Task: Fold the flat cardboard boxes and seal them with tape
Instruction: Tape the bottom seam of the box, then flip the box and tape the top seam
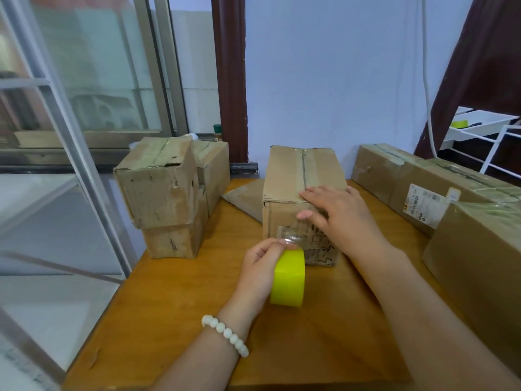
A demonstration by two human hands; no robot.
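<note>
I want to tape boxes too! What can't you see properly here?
Head view:
Print on the middle brown cardboard box: blurred under clear tape, partly covered by the right hand.
White label on the brown box at right: too small to read.
Bright yellow tape roll: its left side hidden by the left hand.
Green-lidded jar: lower part hidden behind stacked boxes.

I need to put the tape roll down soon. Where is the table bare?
Bare table at near left, between the stacked boxes and the left hand gripping the tape roll. Crowded: middle box, cardboard sheet behind it, right-side boxes.
</note>
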